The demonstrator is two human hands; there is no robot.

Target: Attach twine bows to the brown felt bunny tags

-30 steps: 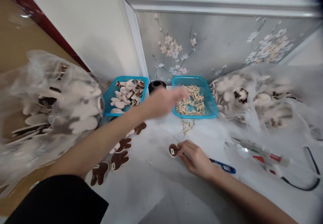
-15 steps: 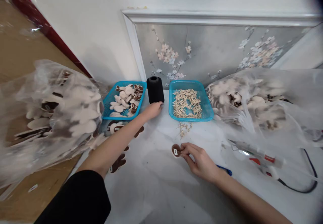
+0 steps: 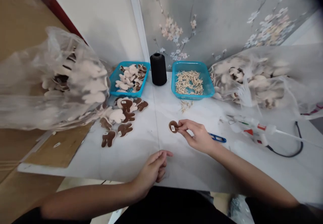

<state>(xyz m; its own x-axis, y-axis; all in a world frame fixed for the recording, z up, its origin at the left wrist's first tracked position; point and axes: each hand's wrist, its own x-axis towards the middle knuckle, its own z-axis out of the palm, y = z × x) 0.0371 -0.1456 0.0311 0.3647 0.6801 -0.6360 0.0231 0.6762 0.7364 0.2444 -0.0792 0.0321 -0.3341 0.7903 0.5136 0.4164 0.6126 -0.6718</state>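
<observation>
My right hand (image 3: pixel 199 137) pinches a small brown felt piece (image 3: pixel 173 127) with a white label, holding it just above the white table (image 3: pixel 141 150). My left hand (image 3: pixel 153 168) is near the table's front edge, thumb and fingers pinched together. A thin dark thread (image 3: pixel 155 116) runs from the black spool (image 3: pixel 158 69) at the back straight down to those pinched fingers. Blue snips (image 3: pixel 217 137) lie right behind my right hand.
A blue tray (image 3: pixel 118 75) of bunny-shaped pieces stands left of the spool, and a blue tray (image 3: pixel 207 86) of small beige bits stands to its right. Brown and cream bunny pieces (image 3: pixel 121 116) lie loose. Plastic bags (image 3: pixel 50 82) (image 3: pixel 264 79) flank both sides. A glue gun (image 3: pixel 254 129) lies right.
My left hand left the tray of beige bits, touched down by the spool, then drew back to the front edge with a thread trailing from the spool. The right hand stayed put.
</observation>
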